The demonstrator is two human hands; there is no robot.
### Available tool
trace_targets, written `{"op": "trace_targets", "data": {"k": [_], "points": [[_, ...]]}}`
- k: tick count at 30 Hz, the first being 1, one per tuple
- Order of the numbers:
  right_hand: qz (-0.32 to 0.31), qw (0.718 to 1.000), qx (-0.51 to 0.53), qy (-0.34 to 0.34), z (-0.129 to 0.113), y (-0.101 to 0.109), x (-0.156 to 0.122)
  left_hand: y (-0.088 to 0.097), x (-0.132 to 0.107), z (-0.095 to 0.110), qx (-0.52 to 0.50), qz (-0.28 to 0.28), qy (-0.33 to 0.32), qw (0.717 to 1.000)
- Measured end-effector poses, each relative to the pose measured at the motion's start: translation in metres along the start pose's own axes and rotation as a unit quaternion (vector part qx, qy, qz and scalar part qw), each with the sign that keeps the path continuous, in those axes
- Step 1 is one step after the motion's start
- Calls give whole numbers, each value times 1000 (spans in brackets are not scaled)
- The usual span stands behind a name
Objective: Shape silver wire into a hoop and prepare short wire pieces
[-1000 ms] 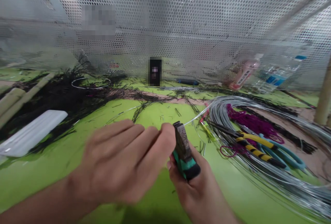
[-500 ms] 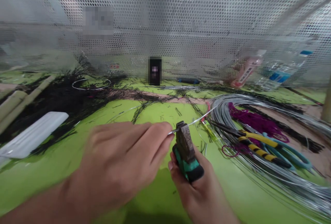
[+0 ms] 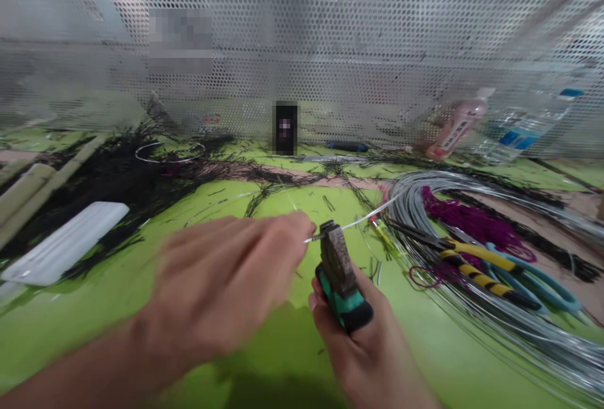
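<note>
Pliers [image 3: 338, 261] in right hand [image 3: 375, 343], gripping silvery wire [image 3: 367, 217]

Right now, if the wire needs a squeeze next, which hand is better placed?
Probably the right hand: it holds the green-and-black pliers, whose metal head is right at the wire. The left hand is blurred, with no tool visible in it.

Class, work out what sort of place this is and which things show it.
Probably a workbench for wire handwork: a large wire coil lies on the green surface, yellow-and-black pliers rest on it, and the right hand holds a green-handled tool.
</note>
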State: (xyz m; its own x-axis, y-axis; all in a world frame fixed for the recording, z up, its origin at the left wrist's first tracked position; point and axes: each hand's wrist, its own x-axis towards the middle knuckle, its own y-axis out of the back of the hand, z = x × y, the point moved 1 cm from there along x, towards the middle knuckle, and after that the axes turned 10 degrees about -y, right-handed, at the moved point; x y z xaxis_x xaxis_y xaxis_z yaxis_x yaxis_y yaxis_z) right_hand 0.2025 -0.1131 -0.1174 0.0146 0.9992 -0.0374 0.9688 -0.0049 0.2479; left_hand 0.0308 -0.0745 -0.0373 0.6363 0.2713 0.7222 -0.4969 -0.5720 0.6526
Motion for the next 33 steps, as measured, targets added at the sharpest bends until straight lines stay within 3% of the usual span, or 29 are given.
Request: {"op": "trace_targets", "data": {"k": [2,4,9,12,18,21,23,25,27,29,31,33], "points": [[-2,1000,-6,2,1,0,0,2,6,2,-69,-11,123,990],[0,1000,-5,6,3,0,0,5,12,5,-149,-4,201,968],[15,1000,6,5,7,-1,0,8,17,5,-291,48,266,918],[6,1000,9,-5,7,-2,0,8,19,4,-280,69,270,918],[-21,999,15,-31,13,-4,3,6,17,5,-245,96,197,944],[-21,999,22,-15,10,-4,7,1,10,-1,-208,126,33,969],[-16,999,32,0,6,-4,9,-2,6,-6,-194,123,-71,971],[-12,999,40,-2,3,-4,10,-2,5,-11,-194,105,-89,971],[2,999,38,-14,2,-4,10,4,10,-14,-218,75,-29,973],[19,999,37,-18,3,-4,9,12,19,-14,-298,12,77,951],[27,999,38,-16,6,-4,8,18,28,-13,-397,-86,200,892],[22,999,33,-16,9,-4,6,21,34,-14,-438,-169,272,840]]}}
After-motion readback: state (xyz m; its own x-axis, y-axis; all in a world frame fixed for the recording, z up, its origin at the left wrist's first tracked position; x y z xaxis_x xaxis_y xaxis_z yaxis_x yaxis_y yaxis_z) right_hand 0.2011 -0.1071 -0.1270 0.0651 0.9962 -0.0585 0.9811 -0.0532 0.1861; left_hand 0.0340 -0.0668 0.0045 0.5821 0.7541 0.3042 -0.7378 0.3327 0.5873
